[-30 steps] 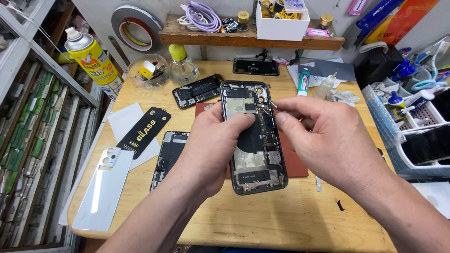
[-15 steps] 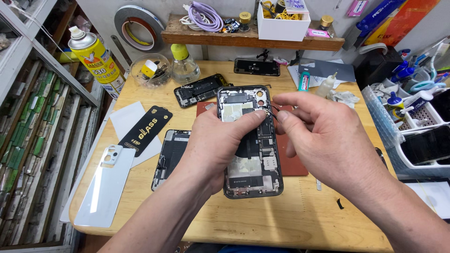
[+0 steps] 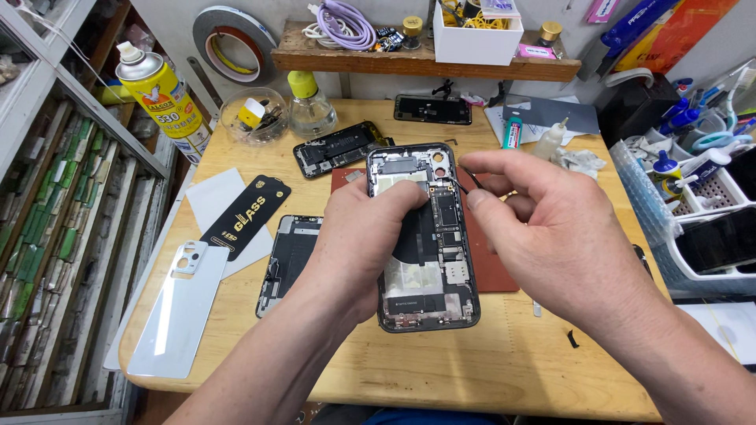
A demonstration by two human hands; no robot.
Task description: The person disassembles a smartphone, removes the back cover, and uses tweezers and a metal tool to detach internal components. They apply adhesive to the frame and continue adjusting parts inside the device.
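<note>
The left hand [image 3: 370, 236] holds an open phone [image 3: 425, 244] from the side, its grip closed around it, thumb on the top part. The phone is tilted up above a red mat [image 3: 492, 271] on the bench [image 3: 488, 370]. The right hand [image 3: 543, 228] pinches a thin tool [image 3: 466, 179] at the phone's top right edge. Another open phone [image 3: 339, 148] lies behind.
</note>
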